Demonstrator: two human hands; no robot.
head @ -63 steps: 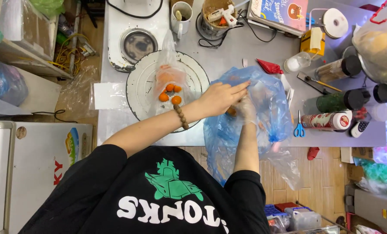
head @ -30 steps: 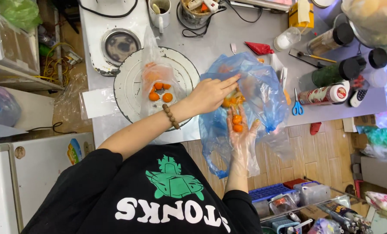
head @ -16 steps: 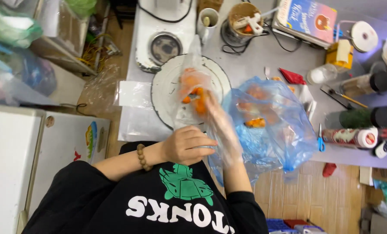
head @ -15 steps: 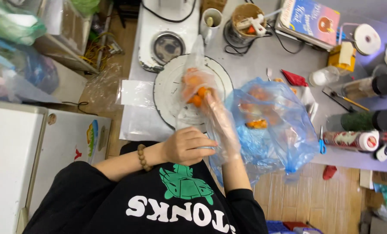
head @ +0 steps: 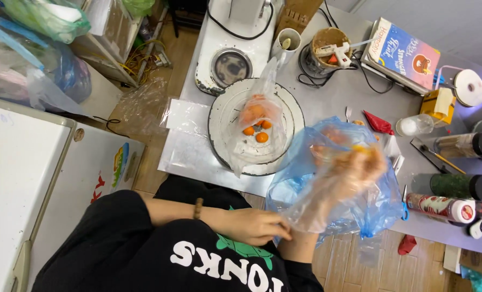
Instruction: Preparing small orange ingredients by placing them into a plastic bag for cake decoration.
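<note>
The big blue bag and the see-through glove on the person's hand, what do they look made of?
The crinkled blue bag looks like thin plastic film: translucent, glossy, with creased folds. The clear loose glove on the right hand seems to be thin disposable plastic too: it wrinkles, hangs baggy and lets the hand show through. The left hand pinches its cuff.

There is a single view, from a camera worn on the person's head. It looks almost straight down over the black shirt (head: 160, 254) at the near edge of the grey desk (head: 333, 103). The picture is turned a little, so the desk's near edge runs slantwise from the left middle down toward the lower right corner. The view is close: both hands fill the lower centre, the left hand (head: 254, 226) against the chest and the right hand (head: 343, 181) raised nearer the lens and blurred. The desk's far edge reaches the top of the frame. A white cabinet (head: 19, 178) fills the left side.
</note>
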